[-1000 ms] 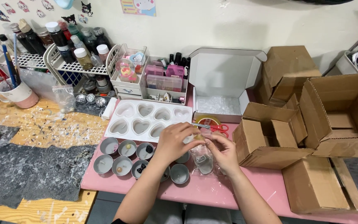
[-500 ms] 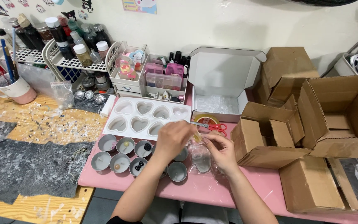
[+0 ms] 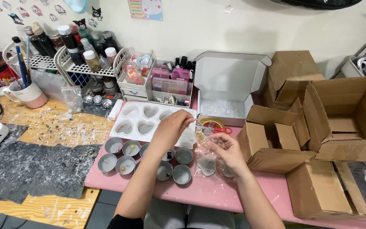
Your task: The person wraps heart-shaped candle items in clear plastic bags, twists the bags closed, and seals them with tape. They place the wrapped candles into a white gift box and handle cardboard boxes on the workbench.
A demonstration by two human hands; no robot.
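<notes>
Right hand (image 3: pixel 227 149) fingers clamped on clear bag (image 3: pixel 210 163), left hand (image 3: pixel 172 127) pinching its top; could slip, toppling 9 tins (image 3: pixel 182 174) just below fingers.

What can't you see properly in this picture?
- Head view: what the left hand pinches; its fingers cover it.
- The thing inside the clear bag held by the right hand; glare and the palm blur it.
- The bits in the small metal cups: too small.
- The brown boxes: cut off by the right edge.
</notes>
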